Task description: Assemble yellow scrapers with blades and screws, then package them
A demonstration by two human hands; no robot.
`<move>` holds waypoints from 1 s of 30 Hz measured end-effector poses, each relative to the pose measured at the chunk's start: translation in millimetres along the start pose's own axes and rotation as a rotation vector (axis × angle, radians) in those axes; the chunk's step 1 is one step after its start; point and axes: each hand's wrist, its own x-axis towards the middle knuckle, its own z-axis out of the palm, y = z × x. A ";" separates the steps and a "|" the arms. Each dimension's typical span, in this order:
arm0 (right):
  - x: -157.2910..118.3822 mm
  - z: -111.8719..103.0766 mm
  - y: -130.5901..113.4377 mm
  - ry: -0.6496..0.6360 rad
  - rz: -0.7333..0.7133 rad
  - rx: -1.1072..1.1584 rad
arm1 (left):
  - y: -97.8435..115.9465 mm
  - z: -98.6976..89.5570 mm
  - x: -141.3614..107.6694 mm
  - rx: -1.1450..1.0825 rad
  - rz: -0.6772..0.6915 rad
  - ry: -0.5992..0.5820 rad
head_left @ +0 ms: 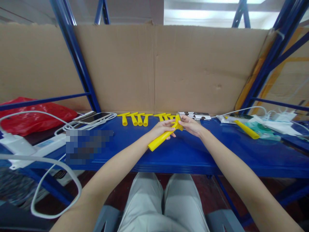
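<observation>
A yellow T-shaped tool [160, 140] is held above the blue table [135, 151], its tubular handle slanting down to the left. My left hand [162, 128] is closed round the handle near the head. At the head end, my right hand [190, 125] pinches the yellow piece with thumb and fingers. Behind my hands, several more yellow T-shaped tools [134, 120] stand in a row along the cardboard, their handles pointing toward me.
On the left lie a red plastic bag [36, 116], a white power strip [48, 146], cables and a phone [95, 118]. Black-and-white packets [195, 115] lie behind my right hand. Another yellow handle [246, 129] rests on green plastic at right. Cardboard [154, 71] closes off the back.
</observation>
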 end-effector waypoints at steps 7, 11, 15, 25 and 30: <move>0.0 0.3 -6.7 0.028 -0.065 -0.092 | -3.4 -2.9 3.8 -0.047 0.045 -0.055; 2.0 3.7 -7.4 0.101 -0.123 -0.127 | -5.9 -5.9 6.2 -0.066 0.059 -0.042; 0.4 4.5 -8.4 0.067 -0.095 -0.108 | -7.1 -6.2 5.6 -0.060 0.073 -0.049; -0.8 1.9 -7.5 0.038 -0.083 -0.098 | -7.3 -4.5 2.5 -0.031 0.113 -0.071; 0.9 2.8 -6.1 0.073 -0.111 -0.111 | -7.6 -1.6 3.8 -0.037 0.110 -0.018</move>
